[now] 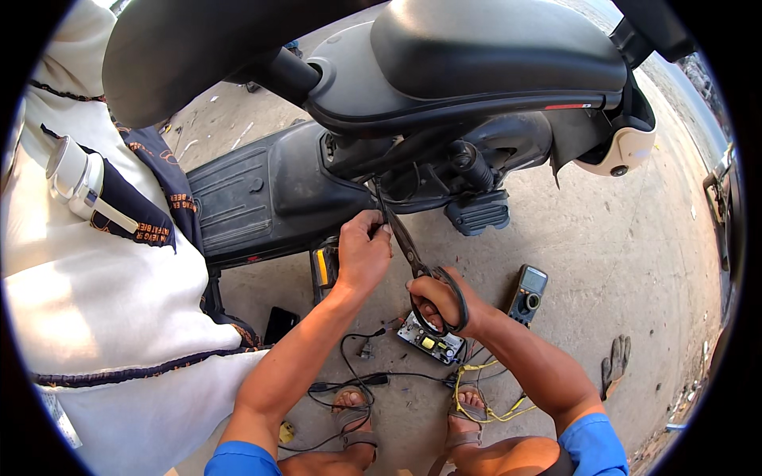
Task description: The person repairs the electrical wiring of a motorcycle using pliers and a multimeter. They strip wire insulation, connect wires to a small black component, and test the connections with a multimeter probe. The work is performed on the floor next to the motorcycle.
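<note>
My right hand (441, 301) is closed around the looped handles of a large pair of dark scissors (411, 253). Their long blades point up and away to the lower body of a black electric scooter (298, 178), just below the seat. My left hand (365, 252) is beside the blades, its thumb and fingers pinched together close to the scooter's side. What lies between those fingertips is too small to make out. Near the blade tips, a dark gap in the bodywork is partly hidden by the blades and my left hand.
On the ground lie an exposed circuit board (431, 339), a multimeter (527, 295), black cables (347, 381), yellow wires (490, 414), a grey glove (615, 363) and a dark flat object (281, 324). A white cover (103, 293) hangs at left; a helmet (627, 147) hangs behind the seat.
</note>
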Tool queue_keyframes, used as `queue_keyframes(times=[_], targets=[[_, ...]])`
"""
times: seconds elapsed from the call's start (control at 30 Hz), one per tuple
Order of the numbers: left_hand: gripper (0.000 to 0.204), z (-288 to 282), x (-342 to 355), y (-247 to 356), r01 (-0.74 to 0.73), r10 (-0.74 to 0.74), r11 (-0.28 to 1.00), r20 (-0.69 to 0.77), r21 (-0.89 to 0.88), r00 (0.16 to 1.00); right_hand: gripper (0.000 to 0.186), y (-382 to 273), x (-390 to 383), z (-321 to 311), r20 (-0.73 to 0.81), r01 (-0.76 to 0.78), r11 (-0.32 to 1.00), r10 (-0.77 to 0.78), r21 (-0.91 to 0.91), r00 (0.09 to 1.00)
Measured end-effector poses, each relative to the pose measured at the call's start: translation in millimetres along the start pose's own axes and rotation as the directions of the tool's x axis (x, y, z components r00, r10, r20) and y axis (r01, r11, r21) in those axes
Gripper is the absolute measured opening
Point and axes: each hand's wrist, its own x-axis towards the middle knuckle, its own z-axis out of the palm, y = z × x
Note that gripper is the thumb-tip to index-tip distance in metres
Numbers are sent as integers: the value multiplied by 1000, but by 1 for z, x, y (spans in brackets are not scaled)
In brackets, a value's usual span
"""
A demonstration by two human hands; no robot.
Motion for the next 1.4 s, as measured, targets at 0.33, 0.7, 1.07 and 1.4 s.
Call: queue_keyframes(times=[0.33,0.7,1.07,1.4], targets=[[13,1,-3,-1,22,-22,999,6,-27,1000,37,-6,-8,-8,51,-56,992,51,116,997],[13,1,-3,0,28,-29,999,-12,-21,1000,38,-6,-13,-12,85,-102,986,92,128,992],[14,2,-2,-3,18,-18,1000,-9,-4,1000,37,-2,-6,-17,100,-85,987,71,140,992],[13,2,-1,-3,-15,16,1000,-16,25,1000,36,-5,-1,-6,49,-121,954,112,276,993]])
